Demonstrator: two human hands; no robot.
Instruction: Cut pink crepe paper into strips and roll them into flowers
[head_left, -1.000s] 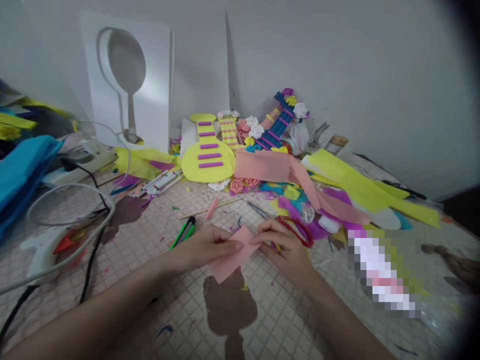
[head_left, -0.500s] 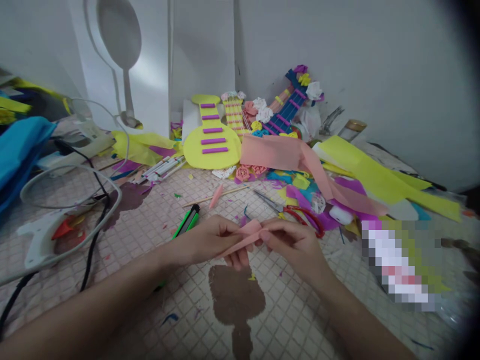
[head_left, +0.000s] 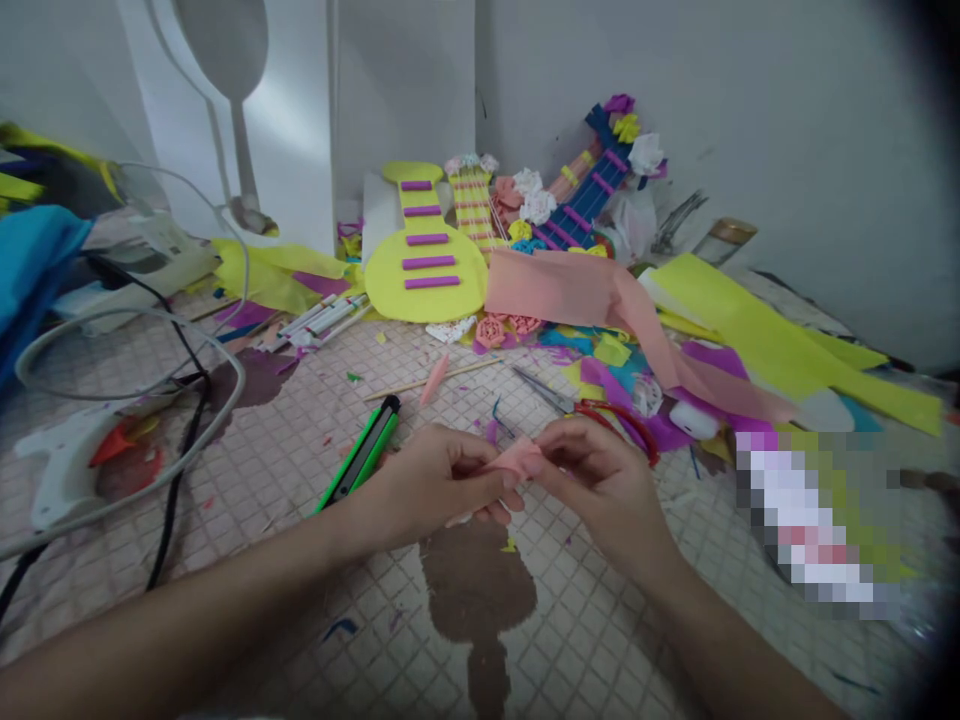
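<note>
A small strip of pink crepe paper [head_left: 517,458], partly folded or rolled, is pinched between both hands above the table. My left hand [head_left: 439,475] is closed on its left end, thumb on top, with the lower fingers curled beneath. At the right end, my right hand [head_left: 600,475] grips it between thumb and forefinger. Just left of my left hand lies a green box cutter [head_left: 365,455]. Scissors with red handles [head_left: 619,420] rest beyond my right hand. A thin wooden skewer [head_left: 450,376] and a small rolled pink paper piece [head_left: 434,380] lie ahead of both hands.
A yellow guitar cutout [head_left: 426,290] with purple bars leans at the back, near a blue decorated guitar [head_left: 589,205]. Pink crepe paper [head_left: 551,290] and yellow paper sheets [head_left: 780,330] spread to the right. A white glue gun [head_left: 64,475] with looping cables lies left.
The pink strip's long loose flap has been folded in, making it more compact between my fingers. My view has shifted slightly.
</note>
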